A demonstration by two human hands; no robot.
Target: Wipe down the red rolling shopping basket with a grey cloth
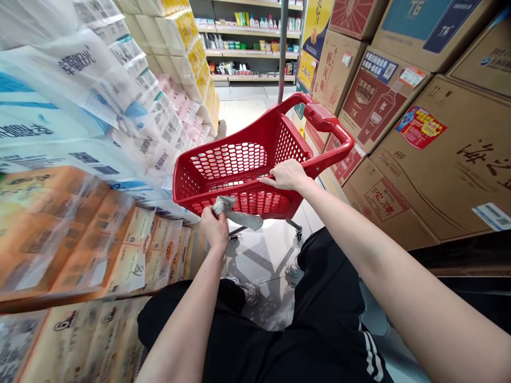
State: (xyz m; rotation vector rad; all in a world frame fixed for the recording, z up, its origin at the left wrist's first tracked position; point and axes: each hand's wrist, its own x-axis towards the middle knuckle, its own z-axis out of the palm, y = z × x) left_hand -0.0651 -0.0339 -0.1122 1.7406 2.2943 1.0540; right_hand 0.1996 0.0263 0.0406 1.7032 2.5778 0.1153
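A red plastic shopping cart stands before me, its handle pointing to the right. My right hand is closed over the cart's near rim, close to the handle end. In my left hand, just outside the near side wall, a greyish-white cloth is pinched, with one end hanging to the right. No goods show inside the basket. Part of the cart's wheels shows under the basket, near my shoes.
Stacked tissue packs line the left side. Cardboard cartons are piled high on the right. A grey metal pole rises behind the cart. Shelves with bottles and tubes stand at the far end of the tiled aisle.
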